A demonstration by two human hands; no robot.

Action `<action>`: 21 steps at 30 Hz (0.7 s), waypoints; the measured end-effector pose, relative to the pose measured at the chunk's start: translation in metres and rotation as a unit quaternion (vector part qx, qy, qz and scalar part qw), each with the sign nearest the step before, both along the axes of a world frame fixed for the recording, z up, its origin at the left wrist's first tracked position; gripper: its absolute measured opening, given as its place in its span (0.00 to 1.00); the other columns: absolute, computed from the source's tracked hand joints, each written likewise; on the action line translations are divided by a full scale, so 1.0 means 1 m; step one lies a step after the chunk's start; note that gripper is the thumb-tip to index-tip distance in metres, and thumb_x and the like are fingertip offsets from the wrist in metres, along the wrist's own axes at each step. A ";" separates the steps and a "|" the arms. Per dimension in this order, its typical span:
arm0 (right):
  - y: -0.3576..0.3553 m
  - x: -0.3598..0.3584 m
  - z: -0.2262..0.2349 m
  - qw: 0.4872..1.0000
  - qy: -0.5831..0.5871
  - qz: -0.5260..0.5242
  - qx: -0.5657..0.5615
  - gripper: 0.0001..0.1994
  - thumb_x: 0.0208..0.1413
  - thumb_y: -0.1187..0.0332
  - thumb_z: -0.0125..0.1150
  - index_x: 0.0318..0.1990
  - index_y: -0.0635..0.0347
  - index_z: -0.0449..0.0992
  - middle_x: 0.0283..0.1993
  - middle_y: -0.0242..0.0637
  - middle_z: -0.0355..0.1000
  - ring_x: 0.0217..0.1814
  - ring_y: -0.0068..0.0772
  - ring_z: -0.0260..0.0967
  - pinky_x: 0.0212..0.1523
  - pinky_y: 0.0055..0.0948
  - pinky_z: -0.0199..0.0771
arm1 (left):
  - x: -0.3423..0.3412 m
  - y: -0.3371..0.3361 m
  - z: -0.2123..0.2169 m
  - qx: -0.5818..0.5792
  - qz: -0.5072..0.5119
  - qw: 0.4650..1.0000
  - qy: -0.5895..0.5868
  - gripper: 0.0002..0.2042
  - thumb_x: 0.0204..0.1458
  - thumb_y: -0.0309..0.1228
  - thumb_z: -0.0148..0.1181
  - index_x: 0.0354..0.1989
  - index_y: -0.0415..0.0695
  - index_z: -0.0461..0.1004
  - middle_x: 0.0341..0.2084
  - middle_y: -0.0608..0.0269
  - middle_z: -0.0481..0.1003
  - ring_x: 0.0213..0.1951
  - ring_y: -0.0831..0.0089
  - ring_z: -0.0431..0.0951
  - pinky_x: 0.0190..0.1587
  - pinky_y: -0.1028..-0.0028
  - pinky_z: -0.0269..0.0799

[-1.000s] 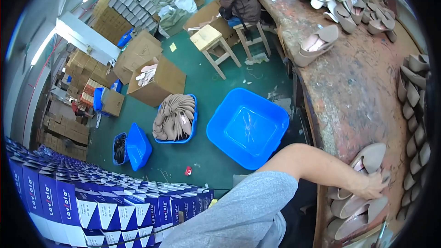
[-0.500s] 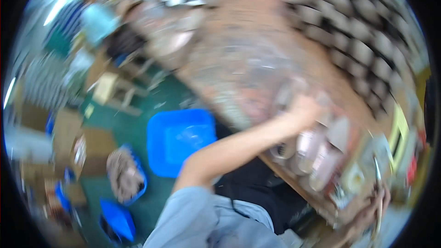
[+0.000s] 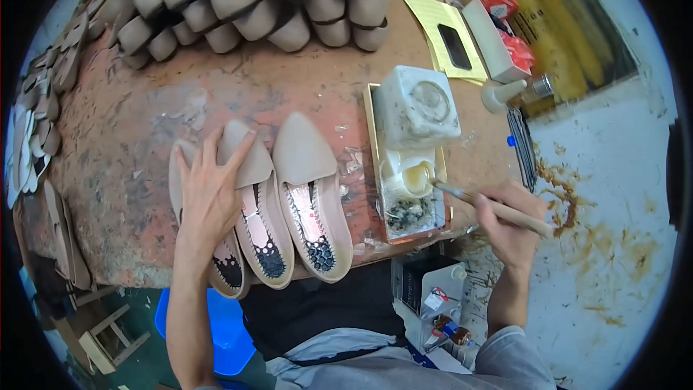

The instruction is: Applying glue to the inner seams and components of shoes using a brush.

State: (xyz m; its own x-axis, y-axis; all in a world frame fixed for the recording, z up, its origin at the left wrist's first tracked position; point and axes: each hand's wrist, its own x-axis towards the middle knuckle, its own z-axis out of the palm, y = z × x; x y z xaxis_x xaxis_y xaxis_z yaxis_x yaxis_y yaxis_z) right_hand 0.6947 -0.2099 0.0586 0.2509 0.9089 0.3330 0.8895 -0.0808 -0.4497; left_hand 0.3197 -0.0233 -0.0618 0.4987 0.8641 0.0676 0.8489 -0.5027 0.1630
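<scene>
Three beige pointed shoe uppers lie sole-side up, side by side, on the worn wooden workbench (image 3: 144, 108). My left hand (image 3: 209, 191) rests flat on the left two, the left upper (image 3: 231, 267) and the middle upper (image 3: 263, 224); the right upper (image 3: 310, 195) lies untouched beside them. My right hand (image 3: 509, 220) grips a wooden-handled brush (image 3: 491, 208), its tip dipped in a small glue pot (image 3: 415, 175) standing on a glue-smeared tray (image 3: 408, 220). A white glue-crusted container (image 3: 416, 106) sits at the far end of that tray.
Rows of beige uppers (image 3: 260, 0) are stacked along the bench's far edge, with more (image 3: 43, 115) at the left. Yellow paper (image 3: 447, 36), a red and white box (image 3: 498, 22) and a bottle (image 3: 505, 92) lie at right. A blue tub (image 3: 216, 332) and a stool (image 3: 101, 339) stand below.
The view swung from the floor and the bench's left end to the spot in front of me. My left hand brought uppers here; my right hand now dips the brush.
</scene>
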 end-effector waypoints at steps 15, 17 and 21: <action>0.023 -0.036 0.009 0.975 -0.172 0.142 0.009 0.06 0.49 0.81 0.77 0.33 0.65 0.85 0.33 0.36 0.82 0.27 0.34 0.75 0.28 0.33 0.73 | 0.024 -0.013 -0.010 0.073 -0.121 0.989 -0.048 0.28 0.53 0.18 0.61 0.65 0.49 0.80 0.76 0.49 0.64 0.69 0.39 0.74 0.47 0.56 0.90; 0.017 -0.042 0.011 0.964 -0.166 0.199 -0.057 0.06 0.49 0.83 0.76 0.32 0.66 0.84 0.34 0.37 0.83 0.28 0.35 0.75 0.28 0.34 0.74 | 0.022 -0.013 -0.018 0.086 -0.110 0.988 -0.073 0.26 0.52 0.18 0.62 0.61 0.45 0.82 0.74 0.48 0.67 0.67 0.39 0.75 0.50 0.53 0.89; 0.021 -0.042 0.011 0.966 -0.191 0.172 -0.025 0.05 0.50 0.84 0.75 0.31 0.65 0.85 0.33 0.38 0.83 0.27 0.35 0.75 0.27 0.33 0.72 | 0.028 -0.016 -0.009 0.102 -0.111 0.986 -0.068 0.23 0.51 0.19 0.63 0.59 0.41 0.82 0.71 0.48 0.70 0.66 0.39 0.76 0.51 0.54 0.89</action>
State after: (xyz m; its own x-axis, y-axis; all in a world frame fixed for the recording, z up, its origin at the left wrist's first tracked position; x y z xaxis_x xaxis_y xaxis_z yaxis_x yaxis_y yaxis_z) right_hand 0.6527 -0.1893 0.0699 -0.2016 0.9338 0.2955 0.9677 0.2364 -0.0870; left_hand 0.3474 -0.0393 -0.0707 0.6487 0.6959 0.3082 0.6913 -0.7081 0.1437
